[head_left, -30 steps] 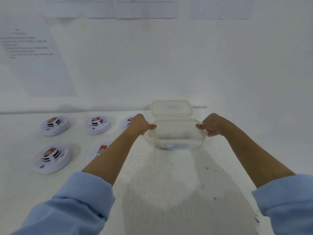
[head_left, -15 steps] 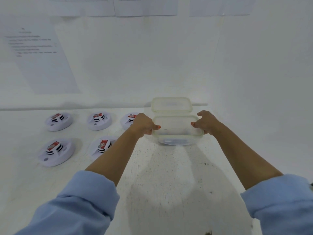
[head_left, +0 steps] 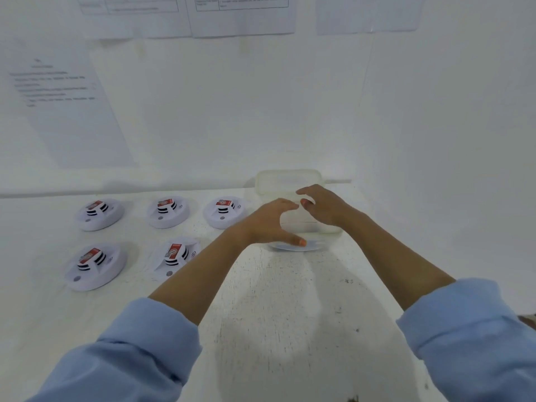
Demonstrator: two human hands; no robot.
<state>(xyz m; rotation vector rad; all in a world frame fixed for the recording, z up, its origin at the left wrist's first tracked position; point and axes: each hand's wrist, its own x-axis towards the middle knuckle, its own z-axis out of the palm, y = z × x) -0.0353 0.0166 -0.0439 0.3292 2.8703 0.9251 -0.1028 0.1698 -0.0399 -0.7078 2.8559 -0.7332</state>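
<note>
- Head view: a clear plastic container (head_left: 324,227) stands on the white counter (head_left: 275,314), far from the camera, close to the back wall (head_left: 261,111) and right of centre.
- Its lid (head_left: 288,179) rises upright behind the open tub, between the tub and the wall.
- A pale round shape (head_left: 311,245) shows through the near wall, low in the tub; it is too blurred to identify.
- The left hand (head_left: 261,224) is at the container's left front, curved in a wide C. Its fingers (head_left: 285,203) arch across the top of the tub and its thumb, with an orange nail, lies in front of the near wall.
- These fingers are released, clasping nothing; I cannot tell whether the thumb touches the plastic.
- The right hand (head_left: 327,206) is above the tub's opening, palm down, fingers (head_left: 304,190) spread and gently bent, also released and holding nothing. Contact with the rim cannot be made out.
- The two hands' fingertips come close together over the middle of the container.
- Both forearms are bare, with light blue sleeves (head_left: 130,358) pushed up at the bottom corners.
- Left of the container lie five white smoke detectors (head_left: 100,213) with red labels: three in a back row and two in a front row, each apart from the others. The nearest of the back row sits just beside the left wrist.
- Printed sheets (head_left: 72,111) hang on the wall at left and along the top edge.
</note>
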